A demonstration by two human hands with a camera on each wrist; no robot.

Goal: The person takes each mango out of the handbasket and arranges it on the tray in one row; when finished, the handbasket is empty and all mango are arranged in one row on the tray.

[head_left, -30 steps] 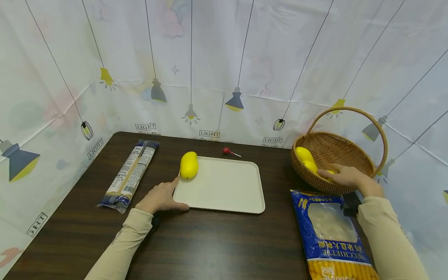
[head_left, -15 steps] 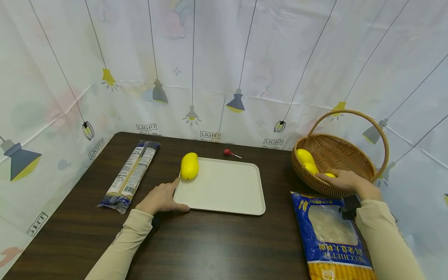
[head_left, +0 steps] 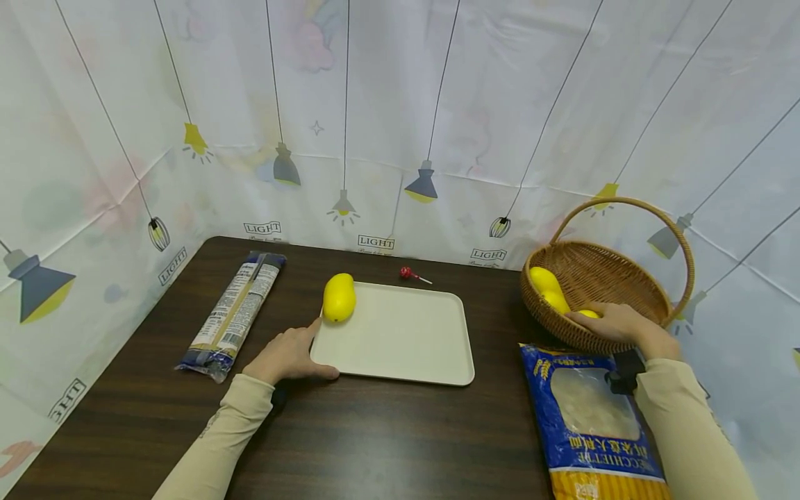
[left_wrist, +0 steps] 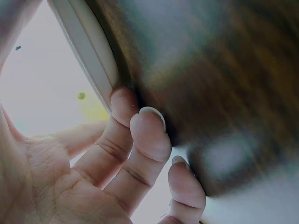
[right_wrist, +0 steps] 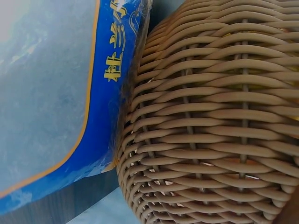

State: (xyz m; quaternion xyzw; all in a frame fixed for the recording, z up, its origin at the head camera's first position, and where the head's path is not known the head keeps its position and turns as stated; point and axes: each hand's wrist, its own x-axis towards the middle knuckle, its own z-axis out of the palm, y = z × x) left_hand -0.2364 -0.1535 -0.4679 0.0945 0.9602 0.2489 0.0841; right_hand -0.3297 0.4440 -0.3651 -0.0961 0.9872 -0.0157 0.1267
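Observation:
A yellow mango [head_left: 339, 297] lies at the far left corner of a cream tray [head_left: 400, 340]. My left hand [head_left: 290, 355] holds the tray's near left corner, thumb along the front edge and fingers at the left side. In the left wrist view fingertips [left_wrist: 124, 105] touch the tray's rim [left_wrist: 88, 51]. My right hand [head_left: 619, 324] reaches into a wicker basket [head_left: 600, 274], its fingers over another yellow mango [head_left: 589, 314]. More mangoes [head_left: 545, 279] sit at the basket's left side. Only the basket's outer weave [right_wrist: 210, 116] fills most of the right wrist view; the right fingers are hidden there.
A blue and yellow pasta bag [head_left: 594, 417] lies in front of the basket, under the right forearm. On the left lies a long noodle packet [head_left: 234, 312]. Behind the tray is a red lollipop [head_left: 412, 273]. A printed curtain [head_left: 400, 125] hangs along the table's back.
The right hand shifts slightly within the basket, fingers over the mango. The left hand stays at the tray's corner. The head view tilts a little.

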